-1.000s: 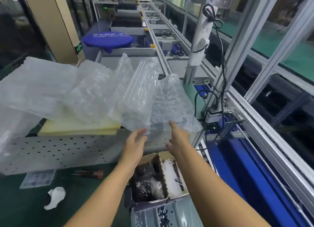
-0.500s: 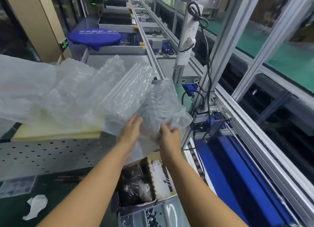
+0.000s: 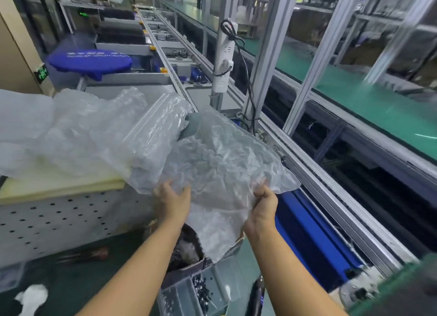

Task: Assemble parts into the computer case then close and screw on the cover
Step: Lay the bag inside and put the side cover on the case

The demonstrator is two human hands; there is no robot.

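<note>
A clear bubble-wrap bag hangs in front of me, held at its lower edge by both hands. My left hand grips its left side and my right hand pinches its right corner. Something dark shows through the bag near its top, but I cannot tell what. More crumpled plastic wrapping lies to the left on a yellow foam slab. The foam rests on a perforated grey metal panel, possibly the computer case.
Below the bag stands a cardboard box of dark bagged parts and a grey tray of small screws. A red-handled screwdriver and white crumpled paper lie on the green mat. A conveyor rail runs along the right.
Both hands reached up to the bubble-wrap bag, took hold of it and pulled it toward me and to the right, away from the plastic pile.
</note>
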